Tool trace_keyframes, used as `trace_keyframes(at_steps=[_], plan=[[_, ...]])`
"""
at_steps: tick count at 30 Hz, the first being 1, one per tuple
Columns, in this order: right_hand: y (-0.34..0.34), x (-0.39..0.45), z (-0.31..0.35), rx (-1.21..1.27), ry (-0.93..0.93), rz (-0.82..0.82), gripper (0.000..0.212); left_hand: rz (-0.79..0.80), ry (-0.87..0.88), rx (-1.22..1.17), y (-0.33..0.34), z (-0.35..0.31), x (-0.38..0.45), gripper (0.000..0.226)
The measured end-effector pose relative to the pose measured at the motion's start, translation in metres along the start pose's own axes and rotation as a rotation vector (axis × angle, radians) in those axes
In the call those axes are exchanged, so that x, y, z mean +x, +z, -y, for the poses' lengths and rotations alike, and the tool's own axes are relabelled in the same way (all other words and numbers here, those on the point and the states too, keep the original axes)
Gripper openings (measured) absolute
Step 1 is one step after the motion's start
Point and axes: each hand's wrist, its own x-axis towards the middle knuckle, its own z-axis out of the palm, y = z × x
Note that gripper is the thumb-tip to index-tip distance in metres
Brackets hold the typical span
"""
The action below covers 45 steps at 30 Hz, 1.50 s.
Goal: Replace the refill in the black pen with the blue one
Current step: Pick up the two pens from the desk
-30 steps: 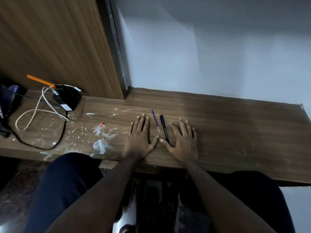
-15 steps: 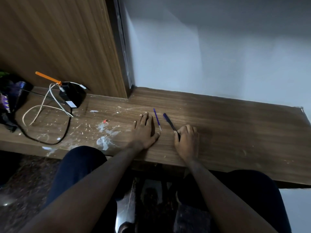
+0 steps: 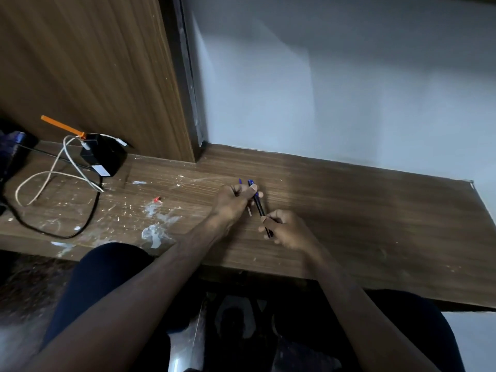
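We pinch the black pen [image 3: 259, 208] at both ends: left hand [image 3: 233, 201] far, right hand [image 3: 285, 229] near, above the counter [image 3: 349, 210].

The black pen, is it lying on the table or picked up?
Picked up: the black pen is held between the left hand and right hand, above the table.

**A plain room corner in a home or small office**

A narrow wood-grain counter [image 3: 349, 210] runs along a bare pale wall [image 3: 335, 89] and meets a tall wood-laminate panel [image 3: 88, 63] with a dark edge strip. White paint splatters [image 3: 155, 232] mark the counter's surface. A black charger box [image 3: 104, 157] with tangled white cable [image 3: 51, 175] and black cable [image 3: 91, 218] sits at the left. Whether this is a home or a workplace cannot be told.
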Motion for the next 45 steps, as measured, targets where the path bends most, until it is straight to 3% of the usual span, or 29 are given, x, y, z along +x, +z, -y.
trace_keyframes(at_steps=[3, 7, 12, 18, 20, 23, 25, 28, 30, 32, 38, 41, 43, 45], plan=[[0.008, 0.009, 0.011, 0.18, 0.019, 0.075, 0.016, 0.113, 0.015, -0.042, 0.001, 0.0, -0.01, 0.029], [0.014, 0.013, 0.014, 0.2, -0.028, -0.02, 0.03, 0.178, 0.038, -0.121, 0.0, -0.001, -0.019, 0.024], [0.022, 0.013, 0.019, 0.049, -0.118, -0.183, 0.038, 0.108, 0.008, -0.149, -0.001, 0.003, -0.017, 0.03], [0.025, 0.012, 0.02, -0.084, -0.218, -0.246, 0.034, 0.058, -0.046, -0.172, -0.008, 0.004, -0.007, 0.027], [0.023, 0.01, 0.02, -0.123, -0.199, -0.237, 0.036, 0.068, -0.055, -0.116, -0.013, 0.001, -0.004, 0.031], [0.012, 0.008, 0.02, -0.147, -0.09, -0.18, 0.048, -0.041, -0.093, -0.106, -0.027, -0.004, 0.005, 0.021], [0.004, 0.009, 0.018, -0.162, -0.006, -0.12, 0.043, -0.129, -0.016, 0.011, -0.043, -0.004, 0.011, 0.023], [-0.001, 0.01, 0.016, -0.112, 0.072, -0.11, 0.027, -0.189, 0.115, 0.517, -0.065, 0.002, 0.018, 0.029], [0.0, 0.01, 0.016, -0.076, 0.065, -0.115, 0.025, -0.15, 0.103, 0.728, -0.071, 0.007, 0.017, 0.023], [0.003, 0.011, 0.016, -0.07, 0.042, -0.092, 0.019, -0.119, 0.055, 0.786, -0.07, 0.012, 0.016, 0.023], [0.003, 0.006, 0.015, -0.067, -0.035, -0.089, 0.022, -0.171, 0.029, 0.834, -0.066, 0.019, 0.019, 0.026], [0.001, 0.005, 0.017, 0.02, -0.072, -0.142, 0.01, -0.18, 0.098, 0.836, -0.062, 0.012, 0.016, 0.025], [0.0, 0.005, 0.018, 0.08, -0.082, -0.161, 0.006, -0.163, 0.187, 0.736, -0.054, 0.003, 0.012, 0.023], [-0.001, 0.004, 0.019, 0.129, -0.084, -0.151, 0.013, -0.022, 0.205, 0.532, -0.043, -0.005, 0.006, 0.031]])
